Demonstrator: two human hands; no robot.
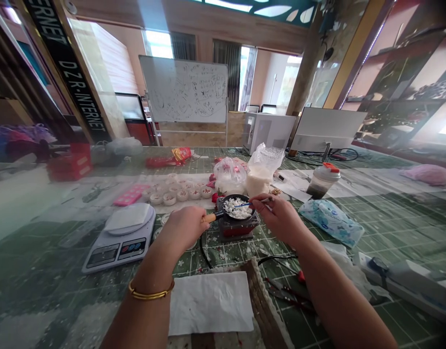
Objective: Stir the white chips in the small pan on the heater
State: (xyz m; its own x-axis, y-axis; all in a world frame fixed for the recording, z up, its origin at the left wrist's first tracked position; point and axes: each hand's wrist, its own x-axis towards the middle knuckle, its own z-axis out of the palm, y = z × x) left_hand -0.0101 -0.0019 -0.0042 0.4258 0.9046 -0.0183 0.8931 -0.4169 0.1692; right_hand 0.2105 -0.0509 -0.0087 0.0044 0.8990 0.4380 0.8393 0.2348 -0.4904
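Note:
A small black frying pan (225, 216) rests on a little red-sided burner (239, 230). White lumps (238, 208), perhaps wax, lie loose in it. My left hand (186, 224) is closed round the pan's light wooden handle (210, 217). From the right, my right hand (275, 211) pinches a thin stick (243, 205) whose blue part reaches in among the white lumps. The stick's exact kind is too small to make out. Just behind the pan stand a clear bag of white material (230, 177) and an opened bag of pale granules (259, 177).
Left of the pan are a kitchen scale (126, 237), several small filled cups (169, 198) and a pink mould (131, 194). A wipes pack (331, 222) and a lidded cup (323, 180) stand right. White paper (211, 304) lies in front; a power strip (407, 286) sits right; cables cross the mat.

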